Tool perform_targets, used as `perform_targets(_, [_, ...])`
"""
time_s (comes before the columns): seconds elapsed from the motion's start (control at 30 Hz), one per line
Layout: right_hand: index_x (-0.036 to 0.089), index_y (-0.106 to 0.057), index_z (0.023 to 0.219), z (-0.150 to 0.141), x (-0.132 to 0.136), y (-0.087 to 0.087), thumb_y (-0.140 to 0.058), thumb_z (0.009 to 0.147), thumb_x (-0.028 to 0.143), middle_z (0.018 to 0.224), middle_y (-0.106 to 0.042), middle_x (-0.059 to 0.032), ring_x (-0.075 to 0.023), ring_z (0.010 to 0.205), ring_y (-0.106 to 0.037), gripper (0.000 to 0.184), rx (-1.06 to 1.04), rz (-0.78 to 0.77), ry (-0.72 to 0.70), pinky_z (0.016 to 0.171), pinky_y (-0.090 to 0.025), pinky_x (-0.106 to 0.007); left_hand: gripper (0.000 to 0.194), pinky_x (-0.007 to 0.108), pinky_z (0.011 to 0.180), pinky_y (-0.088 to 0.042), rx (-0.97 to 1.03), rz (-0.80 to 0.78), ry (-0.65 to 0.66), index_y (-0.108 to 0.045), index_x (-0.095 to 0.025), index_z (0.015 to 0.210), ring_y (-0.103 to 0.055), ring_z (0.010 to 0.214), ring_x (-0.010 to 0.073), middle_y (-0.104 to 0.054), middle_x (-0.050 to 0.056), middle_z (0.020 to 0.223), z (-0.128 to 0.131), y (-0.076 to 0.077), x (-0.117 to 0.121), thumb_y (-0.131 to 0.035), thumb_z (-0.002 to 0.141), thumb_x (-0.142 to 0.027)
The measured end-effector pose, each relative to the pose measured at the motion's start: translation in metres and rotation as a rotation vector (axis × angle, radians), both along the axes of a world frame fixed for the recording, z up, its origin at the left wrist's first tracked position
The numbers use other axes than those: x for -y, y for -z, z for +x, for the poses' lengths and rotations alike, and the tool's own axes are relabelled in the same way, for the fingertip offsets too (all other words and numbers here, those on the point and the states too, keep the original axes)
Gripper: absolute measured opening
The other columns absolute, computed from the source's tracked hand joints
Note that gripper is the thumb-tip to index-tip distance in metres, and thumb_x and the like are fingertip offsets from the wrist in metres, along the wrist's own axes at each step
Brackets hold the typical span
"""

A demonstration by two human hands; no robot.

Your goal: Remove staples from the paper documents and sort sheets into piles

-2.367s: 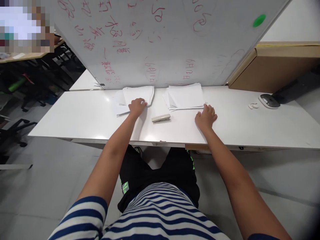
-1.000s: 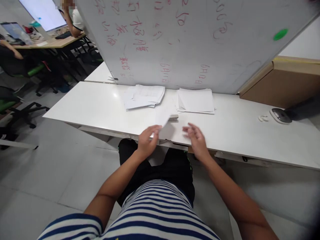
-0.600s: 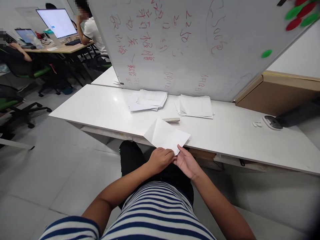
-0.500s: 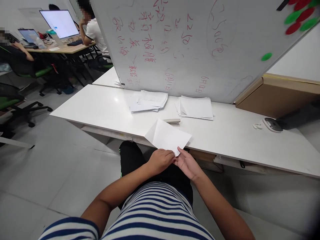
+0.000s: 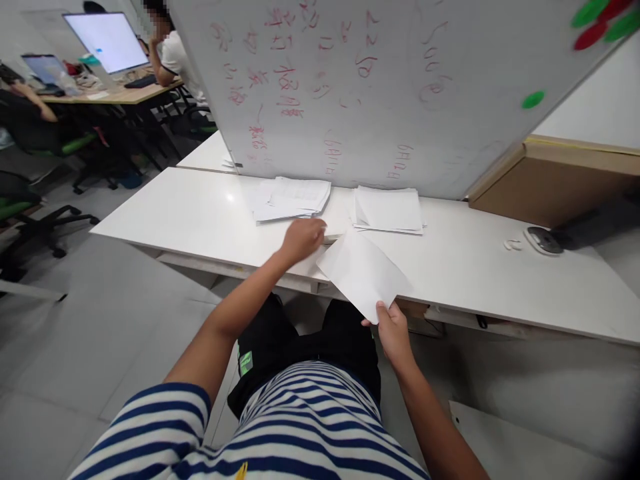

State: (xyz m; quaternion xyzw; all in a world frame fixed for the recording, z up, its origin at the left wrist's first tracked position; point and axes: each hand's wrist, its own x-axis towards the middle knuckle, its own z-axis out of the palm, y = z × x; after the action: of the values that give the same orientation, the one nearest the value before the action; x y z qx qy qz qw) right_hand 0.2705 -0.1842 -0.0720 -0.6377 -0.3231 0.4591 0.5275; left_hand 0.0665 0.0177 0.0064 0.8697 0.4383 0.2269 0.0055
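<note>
My right hand [image 5: 394, 328] pinches the lower corner of white paper [image 5: 364, 273], thumb on top, at the front edge of the white desk [image 5: 200, 220]. The paper is tilted, with a fold on its left side; how many sheets there are I cannot tell. Over the desk, my left hand [image 5: 303, 240] is off the paper, its fingers curled and blurred beside a pale stapler [image 5: 332, 238]. Hand and paper partly cover the stapler, and contact with it cannot be made out.
Two paper stacks, a left one [image 5: 295, 198] and a right one [image 5: 387, 210], lie below a whiteboard [image 5: 350, 100] with red writing. On the right are a cardboard box [image 5: 545, 187], a dark rounded device [image 5: 543, 240] and a small white item [image 5: 512, 245]. A person [image 5: 180, 60] sits behind, left.
My left hand has let go of the paper and moved up and left over the desk to the stapler. My right hand has shifted right with the paper.
</note>
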Motion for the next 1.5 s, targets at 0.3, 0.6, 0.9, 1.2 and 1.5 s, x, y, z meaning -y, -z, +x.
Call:
perform_targets(0.3, [0.019,-0.059,0.117,0.008,0.043,0.000,-0.058,0.084,0.056,0.081,-0.066,-0.0020,-0.0133,0.059,-0.054,0.050,-0.086,-0.009,0.263,0.047,-0.042,-0.025,0.030,0.047,0.097,-0.032,-0.026,-0.255,-0.410,-0.061,-0.007,0.109,-0.050,0.113,0.0290,-0.060,0.018,0.122,0.038,0.022,-0.111,-0.051,0.094,-0.031])
perform_targets(0.6, [0.019,-0.061,0.092,0.012,0.034,0.001,-0.069,0.079,0.047,0.063,-0.054,0.0046,-0.0081,0.046,-0.041,0.033,-0.318,0.058,0.198,0.039,-0.032,-0.022,0.029,0.034,0.085,-0.043,0.289,-0.280,-0.499,-0.064,-0.016,0.109,-0.058,0.100,0.0191,-0.068,0.006,0.113,0.008,-0.004,-0.088,-0.045,0.098,-0.035])
perform_targets(0.9, [0.017,-0.066,0.095,-0.018,-0.005,-0.002,-0.073,0.075,0.050,0.078,-0.072,-0.0046,-0.0204,0.066,-0.065,0.039,-0.399,-0.038,-0.108,0.059,-0.052,-0.033,0.013,0.025,0.076,-0.051,0.369,-0.135,0.110,-0.063,-0.018,0.096,-0.065,0.090,0.0144,-0.071,0.004,0.099,0.004,-0.001,0.083,-0.052,0.093,-0.024])
perform_targets(1.2, [0.021,-0.066,0.102,-0.052,-0.017,-0.007,-0.065,0.076,0.061,0.112,-0.071,-0.0066,-0.0255,0.110,-0.063,0.048,-0.550,0.036,-0.057,0.091,-0.052,-0.039,0.015,0.031,0.070,-0.050,-0.123,-0.210,0.172,-0.056,-0.020,0.101,-0.062,0.084,0.0191,-0.065,0.004,0.094,0.019,0.040,0.158,-0.048,0.092,-0.012])
perform_targets(1.5, [0.021,-0.065,0.103,-0.056,-0.013,0.006,-0.066,0.080,0.054,0.109,-0.072,-0.0048,-0.0233,0.109,-0.064,0.041,-0.443,0.004,-0.106,0.093,-0.050,-0.036,0.015,0.032,0.074,-0.050,-0.072,-0.382,0.159,-0.055,-0.019,0.104,-0.061,0.087,0.0199,-0.063,0.005,0.095,0.019,0.045,0.157,-0.049,0.091,-0.012])
